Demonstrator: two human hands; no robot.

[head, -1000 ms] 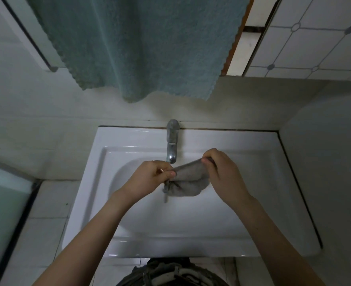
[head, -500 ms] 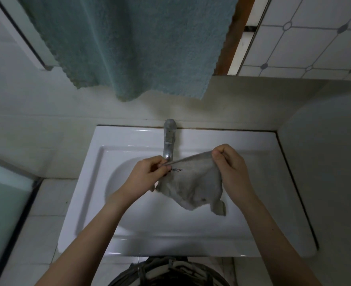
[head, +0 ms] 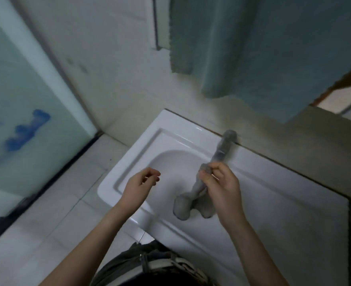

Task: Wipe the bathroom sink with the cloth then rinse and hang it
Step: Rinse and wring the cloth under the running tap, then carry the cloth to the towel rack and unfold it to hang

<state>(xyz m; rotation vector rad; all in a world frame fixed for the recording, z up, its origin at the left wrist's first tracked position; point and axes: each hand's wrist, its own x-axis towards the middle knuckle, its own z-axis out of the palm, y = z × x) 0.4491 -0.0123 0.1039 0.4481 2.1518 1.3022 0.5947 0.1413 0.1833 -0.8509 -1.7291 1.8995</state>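
The right hand (head: 222,186), at centre frame, is closed around the upper end of the grey cloth (head: 193,195). The cloth is gathered into a narrow bunch and hangs down from the fist over the basin of the white sink (head: 273,203); its lower end splits into two rounded lobes just left of the right wrist. Whether these lobes touch the basin cannot be determined.

The left hand (head: 139,184) is left of the cloth, apart from it, over the left side of the basin. Its fingers are loosely curled and it holds nothing.

The metal faucet (head: 224,147) stands at the back edge of the sink, directly above the right hand in the frame, its spout angled toward the basin. The frame is motion-blurred, so fine detail of the faucet is not resolved.

A teal towel (head: 263,48) hangs against the wall in the upper right of the frame, above the sink. A frosted glass panel (head: 26,112) with blue markings occupies the left of the frame. White floor tiles (head: 36,234) fill the lower left.
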